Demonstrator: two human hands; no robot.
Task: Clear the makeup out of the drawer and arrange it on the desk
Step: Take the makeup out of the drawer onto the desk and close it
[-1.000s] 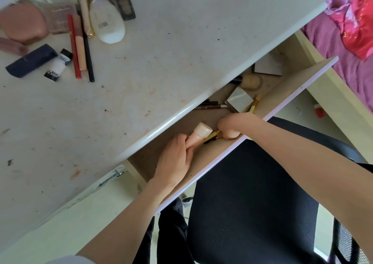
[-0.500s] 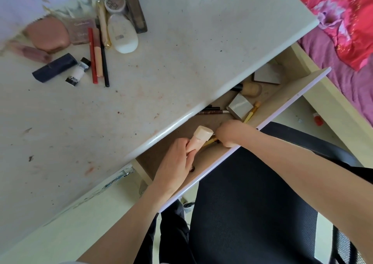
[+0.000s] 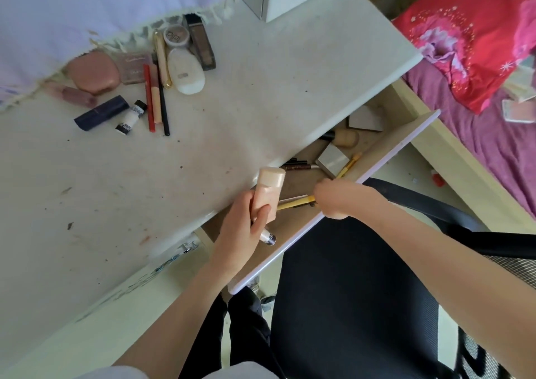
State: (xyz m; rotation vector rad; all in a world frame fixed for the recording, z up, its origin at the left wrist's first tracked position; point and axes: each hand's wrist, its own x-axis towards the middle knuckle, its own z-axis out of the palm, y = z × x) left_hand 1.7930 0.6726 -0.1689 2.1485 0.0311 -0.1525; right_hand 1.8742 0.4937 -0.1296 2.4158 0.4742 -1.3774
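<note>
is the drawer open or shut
Open: the drawer is pulled out from under the desk, showing brushes and compacts inside.

We count three pencils (image 3: 156, 100) on the desk (image 3: 261, 94), two compacts (image 3: 94, 72), two yellow-handled brushes (image 3: 294, 203) in the drawer (image 3: 385, 158), one peach tube (image 3: 266, 194), and two hands, left hand (image 3: 242, 229) and right hand (image 3: 338, 199).
</note>
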